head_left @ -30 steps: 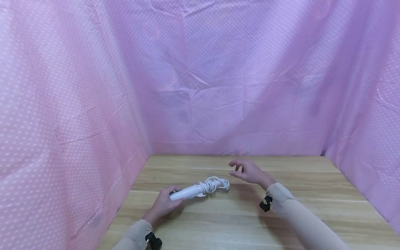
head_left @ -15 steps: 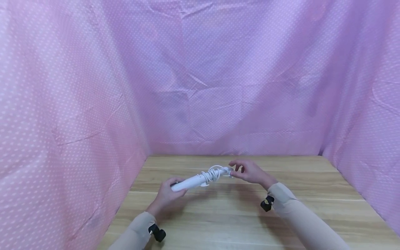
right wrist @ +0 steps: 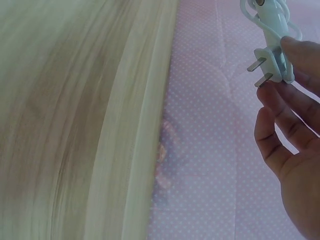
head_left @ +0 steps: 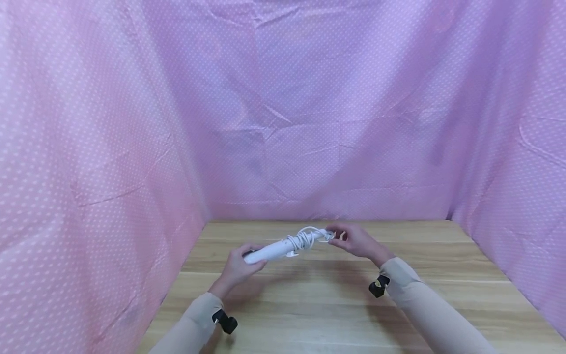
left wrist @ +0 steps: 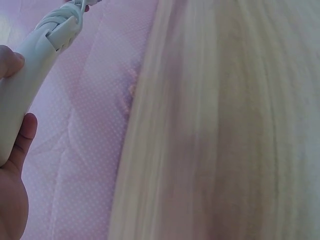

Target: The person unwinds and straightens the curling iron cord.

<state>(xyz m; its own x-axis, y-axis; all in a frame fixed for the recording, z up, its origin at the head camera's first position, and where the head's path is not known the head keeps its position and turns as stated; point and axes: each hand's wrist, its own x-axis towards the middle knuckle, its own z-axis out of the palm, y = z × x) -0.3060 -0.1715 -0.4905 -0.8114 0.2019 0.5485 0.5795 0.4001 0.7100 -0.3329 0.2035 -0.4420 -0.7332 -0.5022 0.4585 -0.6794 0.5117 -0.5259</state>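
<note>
A white stick-shaped electric appliance, with its white cord wound round the narrower part, is held tilted above the table in the head view. My left hand grips its thick end, where a dark patch shows. In the left wrist view, thumb and fingers lie on both sides of the white body. At the far end, my right hand has its thumb and fingertips on the cord's two-pin plug. The plug's metal prongs point away from the palm in the right wrist view.
The wooden table lies beneath both hands. Pink dotted cloth hangs behind it and on both sides. Each wrist wears a small black camera mount, such as the right one.
My left hand has lifted the appliance up and to the right, bringing its corded end to my right hand. My right fingers, earlier apart from it, have closed on the plug.
</note>
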